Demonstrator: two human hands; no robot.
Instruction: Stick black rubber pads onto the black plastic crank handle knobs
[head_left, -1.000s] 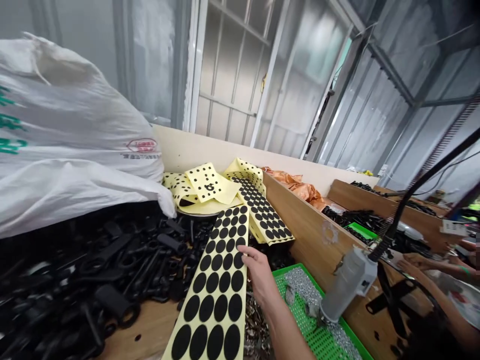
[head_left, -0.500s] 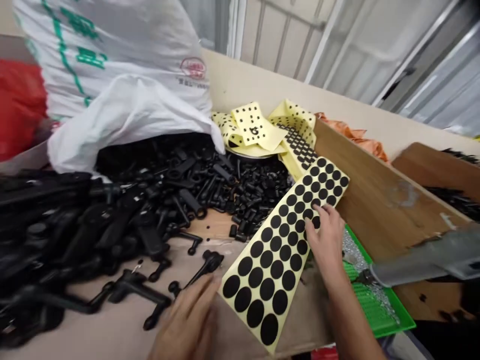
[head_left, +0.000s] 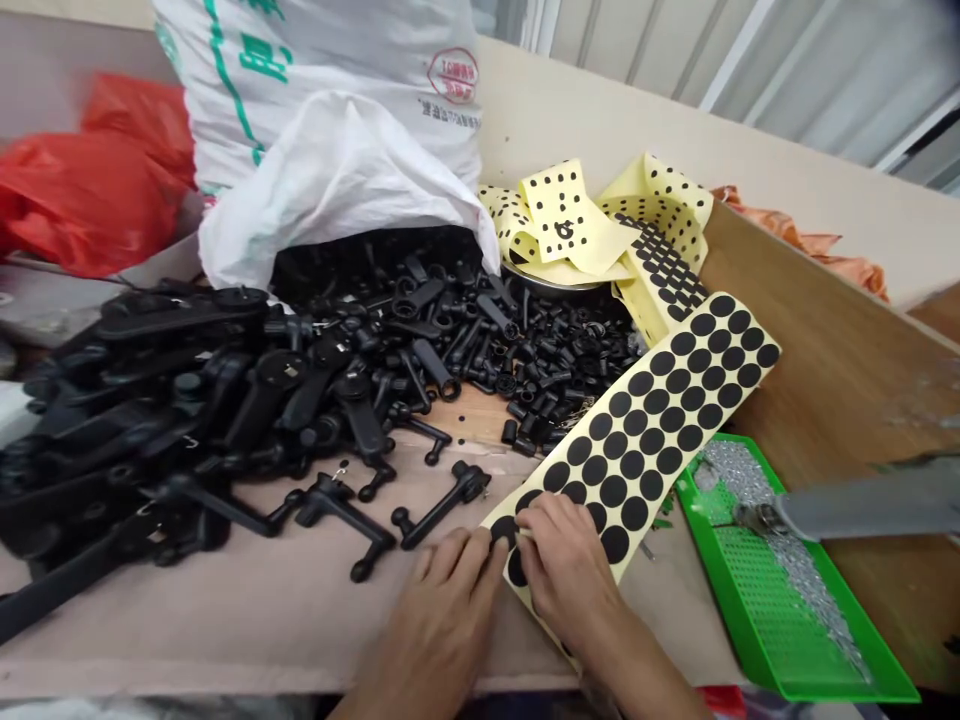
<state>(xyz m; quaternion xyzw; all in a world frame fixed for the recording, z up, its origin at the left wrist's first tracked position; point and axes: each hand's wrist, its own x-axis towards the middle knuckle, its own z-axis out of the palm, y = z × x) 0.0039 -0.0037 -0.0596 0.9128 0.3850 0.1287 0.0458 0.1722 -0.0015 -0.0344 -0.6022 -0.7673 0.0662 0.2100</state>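
Note:
A long pale yellow sheet of round black stickers (head_left: pixel 651 400) lies slanted across the cardboard-covered bench. At its near left corner, my left hand (head_left: pixel 450 610) grips the sheet's edge, fingers close together and thumb hidden. My right hand (head_left: pixel 562 565) is over the same end, its thumb and fingers pinched at a black round sticker (head_left: pixel 504 530). Whether that sticker has lifted off the backing is hidden by the fingers. Just left of my hands are a loose black crank handle (head_left: pixel 442 505) and another black handle (head_left: pixel 341 520).
A big pile of black handles (head_left: pixel 285 390) fills the left, before a white woven sack (head_left: pixel 352 150). Small black sleeves (head_left: pixel 555 370) lie behind the sheet. On the right are a green tray (head_left: pixel 757 590) with small metal parts, a grey tool (head_left: pixel 870 500) and a cardboard wall (head_left: pixel 817 340).
My right hand has moved from the middle of the sheet down to its near left end, beside my left hand. The camera view has shifted, so the bench things appear further right.

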